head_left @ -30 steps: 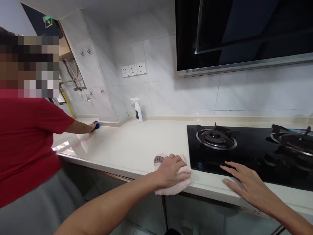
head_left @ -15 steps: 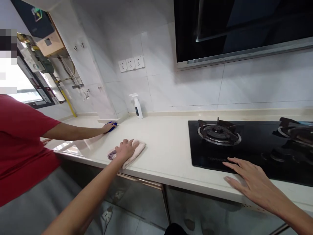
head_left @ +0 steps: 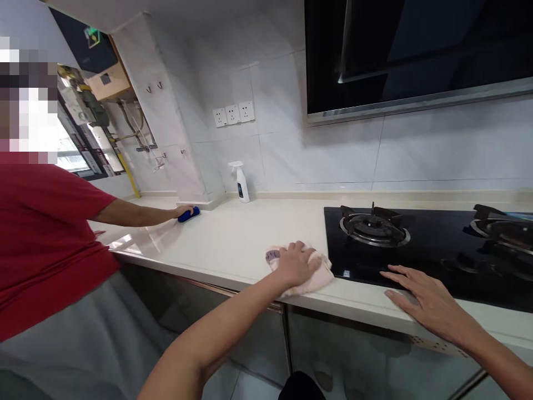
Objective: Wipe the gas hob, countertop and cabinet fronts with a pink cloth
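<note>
My left hand (head_left: 296, 264) presses a pale pink cloth (head_left: 320, 279) with a purple patterned patch onto the white countertop (head_left: 233, 244). Its fingers curl over the cloth, whose right edge meets the left front corner of the black gas hob (head_left: 428, 266). At the hob's front edge, my right hand (head_left: 431, 303) is open with fingers spread, holding nothing. Some of its fingers lie over the black glass, and the thumb is over the counter edge.
To the left, a person in a red shirt (head_left: 50, 222) has a hand on a dark blue cloth (head_left: 189, 215) by the wall pillar. A white spray bottle (head_left: 242, 184) stands against the back wall, below several sockets (head_left: 233, 114). A black range hood (head_left: 416, 50) hangs above the hob.
My left hand has slid the pink cloth rightward along the counter to the hob's corner. My right hand has hardly moved. The other person's hand and blue cloth have shifted slightly.
</note>
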`<state>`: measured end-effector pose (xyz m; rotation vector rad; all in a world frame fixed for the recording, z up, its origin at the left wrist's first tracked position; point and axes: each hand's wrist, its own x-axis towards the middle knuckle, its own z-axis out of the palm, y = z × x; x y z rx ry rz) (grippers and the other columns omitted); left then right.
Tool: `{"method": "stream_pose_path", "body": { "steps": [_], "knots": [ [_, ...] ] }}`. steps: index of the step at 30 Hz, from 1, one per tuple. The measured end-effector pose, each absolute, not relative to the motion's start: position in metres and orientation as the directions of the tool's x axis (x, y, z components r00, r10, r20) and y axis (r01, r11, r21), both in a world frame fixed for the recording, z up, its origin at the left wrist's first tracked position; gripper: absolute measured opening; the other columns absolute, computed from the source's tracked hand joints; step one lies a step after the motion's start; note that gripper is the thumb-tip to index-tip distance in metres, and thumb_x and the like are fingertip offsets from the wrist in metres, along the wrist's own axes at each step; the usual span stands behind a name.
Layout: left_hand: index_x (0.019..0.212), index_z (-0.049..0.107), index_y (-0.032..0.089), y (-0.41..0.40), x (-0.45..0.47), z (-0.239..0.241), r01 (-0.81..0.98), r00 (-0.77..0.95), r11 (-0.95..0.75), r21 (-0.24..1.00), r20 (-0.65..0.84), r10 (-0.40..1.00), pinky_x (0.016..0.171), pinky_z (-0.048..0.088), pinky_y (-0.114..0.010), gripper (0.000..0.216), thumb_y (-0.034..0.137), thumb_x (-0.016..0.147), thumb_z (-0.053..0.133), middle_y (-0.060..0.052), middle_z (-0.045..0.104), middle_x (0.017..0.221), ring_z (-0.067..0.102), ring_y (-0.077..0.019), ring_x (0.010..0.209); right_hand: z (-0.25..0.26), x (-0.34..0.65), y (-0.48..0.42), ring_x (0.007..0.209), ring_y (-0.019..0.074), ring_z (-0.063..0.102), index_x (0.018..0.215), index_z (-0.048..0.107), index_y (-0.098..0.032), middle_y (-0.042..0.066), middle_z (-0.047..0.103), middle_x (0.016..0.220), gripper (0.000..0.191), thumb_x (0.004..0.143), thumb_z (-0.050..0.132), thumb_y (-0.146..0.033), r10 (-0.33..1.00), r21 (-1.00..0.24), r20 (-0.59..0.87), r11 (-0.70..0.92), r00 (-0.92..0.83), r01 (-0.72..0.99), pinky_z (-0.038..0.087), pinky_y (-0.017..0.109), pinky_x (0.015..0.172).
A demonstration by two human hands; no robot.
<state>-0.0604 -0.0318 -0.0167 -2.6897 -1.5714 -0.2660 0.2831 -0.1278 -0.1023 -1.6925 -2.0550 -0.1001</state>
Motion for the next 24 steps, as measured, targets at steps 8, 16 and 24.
{"method": "stream_pose_path", "body": {
  "steps": [8, 16, 24],
  "knots": [
    [0.128, 0.070, 0.033, -0.064, -0.151, -0.018, 0.827, 0.510, -0.552, 0.109, 0.268, 0.817, 0.104, 0.048, -0.049, 0.045, 0.059, 0.099, 0.047, -0.012, 0.065, 0.130, 0.060, -0.0308, 0.120, -0.106, 0.288, -0.129, 0.147, 0.0356, 0.047, 0.142, 0.064, -0.038, 0.003, 0.054, 0.157, 0.064, 0.096, 0.043, -0.077, 0.895, -0.248, 0.426, 0.257, -0.133, 0.934, 0.041, 0.060, 0.119],
    [0.137, 0.063, 0.035, -0.014, -0.246, -0.007, 0.999, -0.021, 0.011, 0.043, 0.227, 0.974, 0.114, 0.039, -0.057, 0.047, 0.056, 0.102, 0.040, -0.010, 0.057, 0.147, 0.049, -0.0348, 0.137, -0.093, 0.276, -0.133, 0.144, 0.0353, 0.048, 0.138, 0.067, -0.034, 0.006, 0.056, 0.154, 0.066, 0.095, 0.042, -0.078, 0.900, -0.249, 0.422, 0.234, -0.112, 0.940, 0.038, 0.061, 0.118],
    [0.128, 0.069, 0.028, -0.053, -0.160, -0.014, 0.986, 0.144, -0.165, 0.040, 0.321, 0.936, 0.100, 0.046, -0.054, 0.044, 0.054, 0.104, 0.043, -0.012, 0.063, 0.127, 0.054, -0.0354, 0.118, -0.082, 0.266, -0.139, 0.144, 0.0341, 0.047, 0.136, 0.067, -0.031, 0.008, 0.056, 0.153, 0.065, 0.098, 0.039, -0.074, 0.906, -0.251, 0.408, 0.227, -0.110, 0.941, 0.036, 0.059, 0.118]
  ]
}}
